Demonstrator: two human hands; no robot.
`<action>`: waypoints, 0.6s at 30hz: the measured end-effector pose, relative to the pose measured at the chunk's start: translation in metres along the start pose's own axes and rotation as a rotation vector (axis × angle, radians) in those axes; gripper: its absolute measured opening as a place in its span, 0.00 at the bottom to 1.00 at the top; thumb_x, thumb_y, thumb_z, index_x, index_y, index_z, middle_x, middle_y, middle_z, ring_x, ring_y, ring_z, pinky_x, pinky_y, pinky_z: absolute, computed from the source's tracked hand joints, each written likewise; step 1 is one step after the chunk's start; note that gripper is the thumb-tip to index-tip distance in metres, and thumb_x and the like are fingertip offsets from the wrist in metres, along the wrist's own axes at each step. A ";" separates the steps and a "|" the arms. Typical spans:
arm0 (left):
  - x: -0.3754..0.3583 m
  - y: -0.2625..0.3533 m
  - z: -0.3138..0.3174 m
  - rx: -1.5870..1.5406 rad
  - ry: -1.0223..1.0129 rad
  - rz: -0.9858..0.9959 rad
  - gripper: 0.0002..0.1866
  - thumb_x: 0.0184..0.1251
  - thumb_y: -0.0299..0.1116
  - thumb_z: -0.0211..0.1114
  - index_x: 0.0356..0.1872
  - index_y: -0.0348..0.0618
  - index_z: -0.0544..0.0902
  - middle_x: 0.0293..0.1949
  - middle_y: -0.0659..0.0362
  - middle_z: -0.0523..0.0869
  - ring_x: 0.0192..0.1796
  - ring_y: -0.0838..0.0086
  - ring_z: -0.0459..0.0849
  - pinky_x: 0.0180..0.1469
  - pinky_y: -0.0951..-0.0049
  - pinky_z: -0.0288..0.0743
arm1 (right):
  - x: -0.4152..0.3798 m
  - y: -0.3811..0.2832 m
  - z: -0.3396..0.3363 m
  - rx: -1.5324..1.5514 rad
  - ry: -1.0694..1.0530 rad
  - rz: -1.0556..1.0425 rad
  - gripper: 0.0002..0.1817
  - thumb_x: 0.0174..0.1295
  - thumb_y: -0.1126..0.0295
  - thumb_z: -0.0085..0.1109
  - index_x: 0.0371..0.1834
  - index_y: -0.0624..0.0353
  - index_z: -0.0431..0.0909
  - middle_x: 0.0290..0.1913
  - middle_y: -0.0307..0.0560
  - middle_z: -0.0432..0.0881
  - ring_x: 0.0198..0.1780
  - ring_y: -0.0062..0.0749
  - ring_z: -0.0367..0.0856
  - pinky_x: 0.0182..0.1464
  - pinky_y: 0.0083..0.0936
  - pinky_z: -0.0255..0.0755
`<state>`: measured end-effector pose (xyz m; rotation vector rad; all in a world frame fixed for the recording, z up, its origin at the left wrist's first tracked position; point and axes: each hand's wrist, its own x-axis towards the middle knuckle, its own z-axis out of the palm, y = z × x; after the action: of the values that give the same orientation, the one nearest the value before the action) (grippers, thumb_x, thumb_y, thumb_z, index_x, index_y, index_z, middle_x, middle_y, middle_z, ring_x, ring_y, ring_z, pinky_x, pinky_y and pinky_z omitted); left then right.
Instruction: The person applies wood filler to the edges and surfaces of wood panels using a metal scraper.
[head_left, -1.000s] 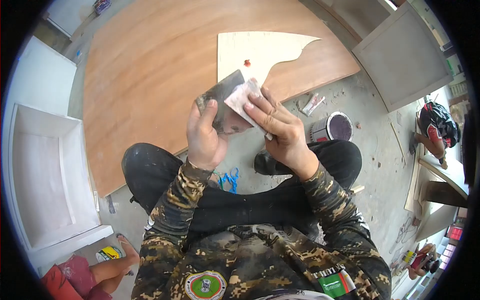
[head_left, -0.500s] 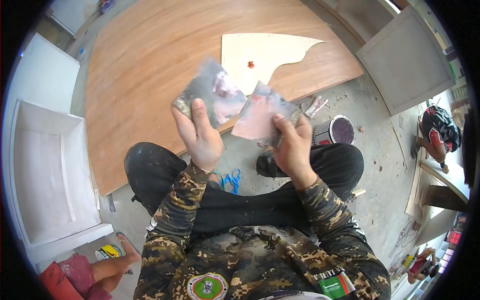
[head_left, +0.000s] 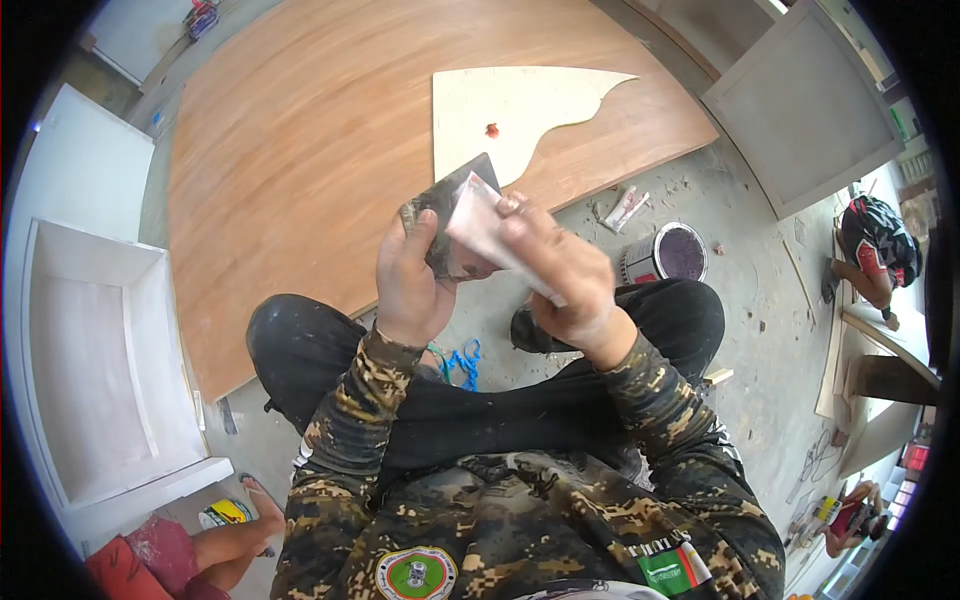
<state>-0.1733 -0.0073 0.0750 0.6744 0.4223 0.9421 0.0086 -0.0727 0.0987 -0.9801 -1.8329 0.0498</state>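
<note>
In front of my chest, my left hand (head_left: 412, 288) is closed on a square, dark grey putty scraper (head_left: 443, 200), with the thumb on its face. My right hand (head_left: 572, 285) grips a second flat scraper (head_left: 480, 222), coated in pale pink putty and tilted nearly edge-on. That blade overlaps the face of the left one; whether they touch I cannot make out. Motion slightly smears the right hand. Beyond them, a pale plywood piece with a curved edge (head_left: 530, 105) lies on a large brown wood panel (head_left: 290, 150). A small red-orange blob (head_left: 492, 130) sits on the plywood.
An open can of purplish filler (head_left: 683, 252) stands right of my knees, near a smeared tube (head_left: 627, 210). Blue string (head_left: 466, 365) lies between my legs. White cabinets (head_left: 95, 350) flank the left. Co-workers (head_left: 880, 240) are at the right and lower left.
My hands have come closer together. The right scraper has turned from face-on to nearly edge-on and moved left across the other blade.
</note>
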 end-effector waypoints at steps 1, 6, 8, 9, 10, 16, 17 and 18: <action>0.001 0.000 0.003 -0.043 0.094 0.008 0.17 0.78 0.34 0.49 0.62 0.38 0.71 0.55 0.54 0.81 0.56 0.67 0.82 0.56 0.62 0.80 | -0.007 0.001 0.003 -0.073 -0.041 -0.008 0.33 0.43 0.84 0.59 0.60 0.60 0.78 0.61 0.63 0.78 0.60 0.56 0.79 0.61 0.39 0.76; -0.006 0.012 0.012 -0.025 0.125 0.065 0.17 0.78 0.35 0.50 0.62 0.39 0.70 0.57 0.54 0.80 0.59 0.67 0.81 0.56 0.60 0.80 | -0.025 0.010 0.005 -0.277 -0.095 0.084 0.30 0.50 0.82 0.57 0.61 0.56 0.77 0.60 0.60 0.78 0.61 0.56 0.78 0.63 0.40 0.75; -0.003 0.018 0.010 0.009 0.188 0.193 0.17 0.78 0.35 0.50 0.61 0.39 0.71 0.55 0.55 0.80 0.57 0.68 0.81 0.57 0.61 0.79 | -0.030 0.018 -0.006 -0.391 -0.341 0.182 0.30 0.50 0.81 0.58 0.62 0.54 0.77 0.60 0.54 0.80 0.62 0.56 0.77 0.63 0.40 0.74; -0.004 0.024 0.006 0.120 0.097 0.212 0.15 0.78 0.33 0.51 0.60 0.39 0.71 0.53 0.56 0.80 0.55 0.69 0.81 0.56 0.65 0.79 | -0.039 0.028 -0.007 -0.393 -0.312 0.199 0.31 0.50 0.82 0.58 0.62 0.52 0.78 0.61 0.49 0.80 0.62 0.56 0.76 0.62 0.42 0.74; -0.001 0.023 0.003 0.118 0.098 0.212 0.15 0.78 0.33 0.51 0.60 0.39 0.71 0.53 0.56 0.80 0.55 0.69 0.81 0.56 0.65 0.79 | -0.032 0.024 -0.012 -0.393 -0.315 0.199 0.31 0.50 0.82 0.58 0.62 0.52 0.78 0.61 0.49 0.80 0.62 0.56 0.76 0.62 0.42 0.74; -0.005 0.011 0.003 0.611 0.219 0.423 0.12 0.78 0.29 0.50 0.57 0.35 0.71 0.49 0.59 0.80 0.50 0.77 0.78 0.55 0.75 0.74 | 0.010 -0.010 -0.021 -0.502 -0.339 0.017 0.29 0.51 0.77 0.58 0.60 0.47 0.80 0.59 0.41 0.82 0.65 0.54 0.74 0.64 0.48 0.67; -0.005 0.009 0.000 0.625 0.204 0.412 0.12 0.78 0.29 0.50 0.57 0.35 0.71 0.49 0.59 0.80 0.50 0.78 0.77 0.55 0.75 0.73 | 0.012 -0.012 -0.025 -0.491 -0.391 0.042 0.27 0.51 0.74 0.58 0.58 0.47 0.81 0.59 0.39 0.82 0.65 0.52 0.73 0.65 0.50 0.63; -0.006 0.007 -0.003 0.637 0.196 0.403 0.12 0.78 0.28 0.50 0.56 0.35 0.71 0.48 0.59 0.80 0.49 0.80 0.76 0.55 0.75 0.72 | 0.017 -0.012 -0.029 -0.489 -0.395 0.034 0.27 0.51 0.74 0.58 0.58 0.47 0.81 0.59 0.39 0.82 0.65 0.52 0.73 0.65 0.50 0.63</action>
<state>-0.1823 -0.0083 0.0781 1.2838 0.7954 1.2724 0.0211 -0.0809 0.1308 -1.4179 -2.2472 -0.2071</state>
